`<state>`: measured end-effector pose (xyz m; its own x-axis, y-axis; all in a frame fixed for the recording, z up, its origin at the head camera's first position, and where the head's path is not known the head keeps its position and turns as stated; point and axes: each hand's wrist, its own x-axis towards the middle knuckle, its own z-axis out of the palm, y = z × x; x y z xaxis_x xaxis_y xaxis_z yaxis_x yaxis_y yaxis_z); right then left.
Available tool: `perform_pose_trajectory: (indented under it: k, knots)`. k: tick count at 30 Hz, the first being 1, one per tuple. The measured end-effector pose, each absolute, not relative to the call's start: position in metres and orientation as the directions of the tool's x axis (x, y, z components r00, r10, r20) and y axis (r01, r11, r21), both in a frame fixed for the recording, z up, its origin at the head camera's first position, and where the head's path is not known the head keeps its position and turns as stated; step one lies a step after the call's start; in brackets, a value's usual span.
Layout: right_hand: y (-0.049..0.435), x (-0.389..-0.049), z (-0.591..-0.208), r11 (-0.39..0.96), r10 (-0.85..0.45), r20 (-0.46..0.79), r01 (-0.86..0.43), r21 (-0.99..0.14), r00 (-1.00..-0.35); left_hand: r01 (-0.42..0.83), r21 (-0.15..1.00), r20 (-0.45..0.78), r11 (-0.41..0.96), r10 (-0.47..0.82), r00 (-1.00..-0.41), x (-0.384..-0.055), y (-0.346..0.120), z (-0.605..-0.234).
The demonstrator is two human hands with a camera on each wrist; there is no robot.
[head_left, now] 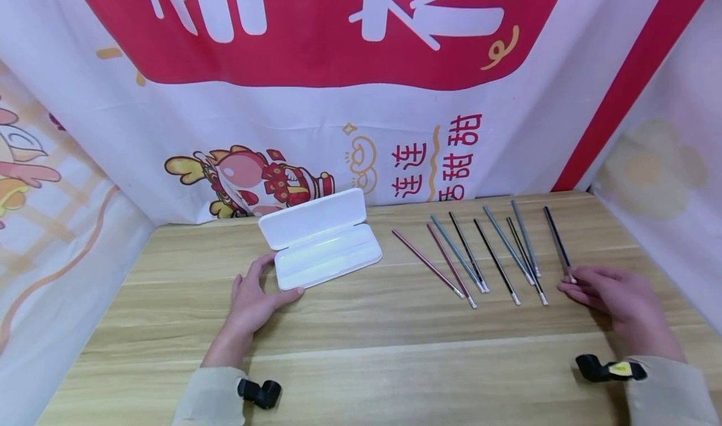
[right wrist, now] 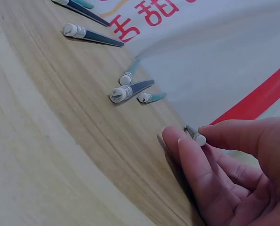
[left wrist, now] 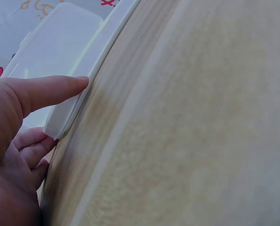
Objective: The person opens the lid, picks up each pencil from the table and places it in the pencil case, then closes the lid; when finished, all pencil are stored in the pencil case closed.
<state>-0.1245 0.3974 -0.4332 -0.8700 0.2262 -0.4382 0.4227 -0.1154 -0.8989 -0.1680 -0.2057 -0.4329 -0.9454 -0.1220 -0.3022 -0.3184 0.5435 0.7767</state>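
Observation:
An opened white pencil case lies on the wooden table with its lid tilted up at the back. My left hand grips its near left corner, thumb on the front edge and fingers at the left side, as the left wrist view also shows. At the far right, my right hand pinches a dark pencil by its white eraser end, between thumb and fingers. In the right wrist view the eraser tip shows between the fingertips, while the pencil's shaft is mostly hidden behind it.
Between the hands several pencils lie fanned out, red, blue and black, eraser ends toward me. Two near the right cross, a black one over a blue one. A printed cloth hangs behind the table.

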Motion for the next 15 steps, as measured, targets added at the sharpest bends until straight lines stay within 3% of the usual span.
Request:
perform_pose_trajectory:
  k: [8, 15]
  knots:
    - [0.4041, -0.1211, -0.4321, -0.179, 0.178, -0.444, 0.415, -0.892, -0.878, -0.333, 0.774, -0.315, 0.538, -0.130, -0.940, -0.1690, -0.2064, -0.4347]
    - [0.4071, -0.1205, -0.4310, -0.311, 0.114, -0.367, 0.318, -0.896, -0.923, -0.332, 0.775, -0.313, 0.538, -0.130, -0.941, -0.1692, -0.2060, -0.4338]
